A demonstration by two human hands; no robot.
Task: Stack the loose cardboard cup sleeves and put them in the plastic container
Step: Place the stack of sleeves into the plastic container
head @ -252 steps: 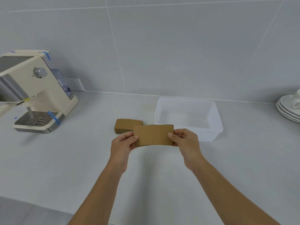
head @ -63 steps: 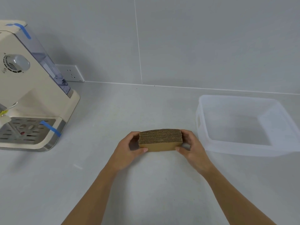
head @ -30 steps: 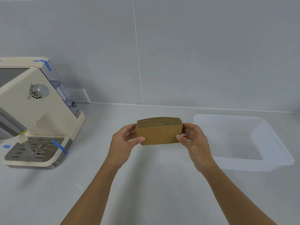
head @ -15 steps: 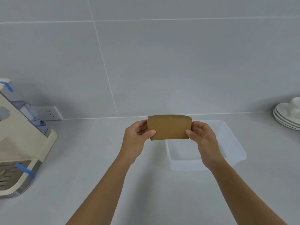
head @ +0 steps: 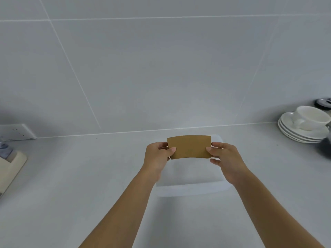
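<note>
Grey wall tiles (head: pixel 161 68) fill the upper part of the head view, and below them a pale grey counter (head: pixel 71 176) runs from left to right. On the wall at the far left you can see a white socket (head: pixel 17 131), and under it, at the edge, a corner of a cream coffee machine (head: pixel 10 165).

You hold the stack of cardboard sleeves (head: pixel 189 147) in the air with both hands, with its flat brown face turned toward you. Your left hand (head: pixel 156 159) grips the left end, thumb on the front and the other fingers behind. Your right hand (head: pixel 227 158) grips the right end in the same way. Both hands are closed on the stack.

Under the stack and your hands stands the plastic container (head: pixel 193 189), clear and open at the top. The stack is above its far half and does not touch it. Your wrists cover a part of its sides.

At the right, near the wall, a white cup (head: pixel 311 118) sits on a pile of white saucers (head: pixel 302 133), well apart from the container.
</note>
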